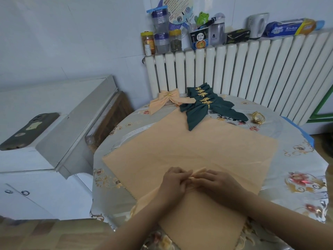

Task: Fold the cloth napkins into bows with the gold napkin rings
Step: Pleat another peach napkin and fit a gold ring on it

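My two bare hands meet in front of me over a large peach napkin (189, 150) spread flat on a round table (304, 177) with a flowered cover. My left hand (173, 181) and right hand (216, 182) are side by side, fingertips touching, fingers curled. Together they pinch a small gathered pleat (199, 172) of the peach cloth, which sticks up just beyond my knuckles. The rest of the napkin runs out flat ahead of my hands and back under my forearms to the table's near edge.

Well beyond my hands, at the far side of the table, lies a finished peach bow (166, 101) held by a gold leaf ring. Just right of it, touching it, sits a pile of dark green bows (201, 105), each with its own gold ring. Further right of those, apart from them, rest loose gold rings (258, 118).

Behind the table stands a white radiator (252, 69), its top crowded with jars and boxes. Far to the left of my hands, a phone (28, 131) lies on a white cabinet.
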